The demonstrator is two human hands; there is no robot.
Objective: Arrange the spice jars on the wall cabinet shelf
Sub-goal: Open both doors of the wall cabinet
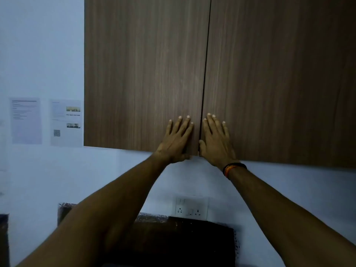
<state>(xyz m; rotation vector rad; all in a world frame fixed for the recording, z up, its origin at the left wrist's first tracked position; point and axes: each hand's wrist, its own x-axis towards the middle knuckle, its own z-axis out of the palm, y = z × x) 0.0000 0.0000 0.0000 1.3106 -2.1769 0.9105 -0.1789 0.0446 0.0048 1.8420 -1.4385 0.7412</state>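
Both cabinet doors are seen closed, so the step in hand is judged to be either opening the cabinet or pressing it shut; which of the two cannot be told. If the doors are to be opened, each should be taken at its lower inner corner, where the two doors meet, and swung outward evenly. The fingertips are best hooked under the bottom edge, since no handle is visible. The head should be kept back from the swing of the doors.

The left hand is laid flat against the left door, fingers straight and slightly spread, near that door's lower right corner. Nothing is held. Its thumb appears to sit at or under the bottom edge.

The right hand is laid flat against the right door, fingers straight, near that door's lower left corner. Nothing is held. A wristband is worn on this wrist.

The two hands are placed just beside the seam between the doors, one on either side.

The spice jars and the shelf are not visible; they are presumed to be behind the doors, but this cannot be confirmed.

Below the cabinet, a wall socket is mounted. Two printed sheets are fixed to the wall left of the cabinet's left edge.
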